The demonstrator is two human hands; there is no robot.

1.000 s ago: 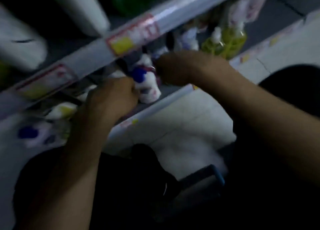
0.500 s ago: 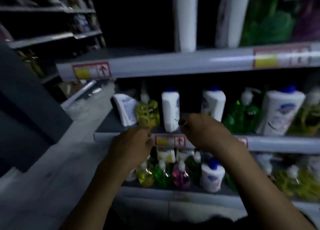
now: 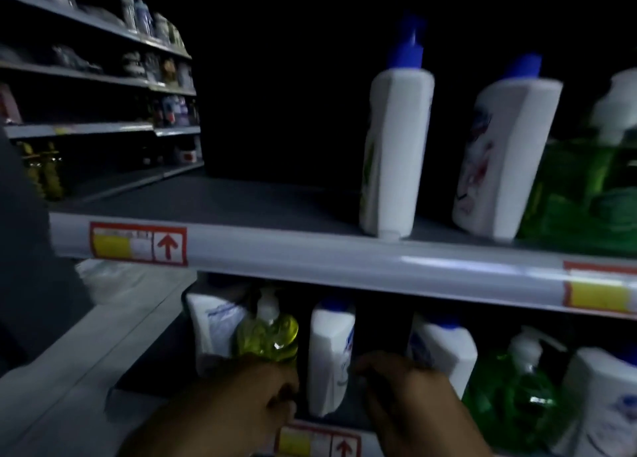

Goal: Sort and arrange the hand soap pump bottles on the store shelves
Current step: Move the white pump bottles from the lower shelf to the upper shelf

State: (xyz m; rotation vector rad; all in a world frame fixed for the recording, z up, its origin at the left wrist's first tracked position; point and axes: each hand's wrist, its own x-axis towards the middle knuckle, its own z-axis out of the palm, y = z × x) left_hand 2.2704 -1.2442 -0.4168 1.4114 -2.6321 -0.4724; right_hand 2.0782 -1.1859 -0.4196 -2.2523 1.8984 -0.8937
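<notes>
On the lower shelf (image 3: 148,384) a yellow pump bottle (image 3: 267,336) stands beside a white pouch (image 3: 215,322). My left hand (image 3: 238,401) covers the yellow bottle's base with its fingers curled; the grip itself is hidden. A white bottle with a blue cap (image 3: 329,360) stands between my hands. My right hand (image 3: 406,391) is curled just right of it, fingertips close to its side. Further right are another white bottle (image 3: 444,349), a green pump bottle (image 3: 513,387) and a white bottle (image 3: 603,401).
The upper shelf (image 3: 310,253) holds two tall white bottles with blue pumps (image 3: 393,153) (image 3: 499,160) and a green bottle (image 3: 586,187); its left half is bare. Price tags (image 3: 138,244) sit on the shelf rail. Another aisle's shelves (image 3: 103,77) stand at the far left.
The view has swung up and moved closer to the shelves. Both hands have risen from the shelf rail to the bottles on the lower shelf.
</notes>
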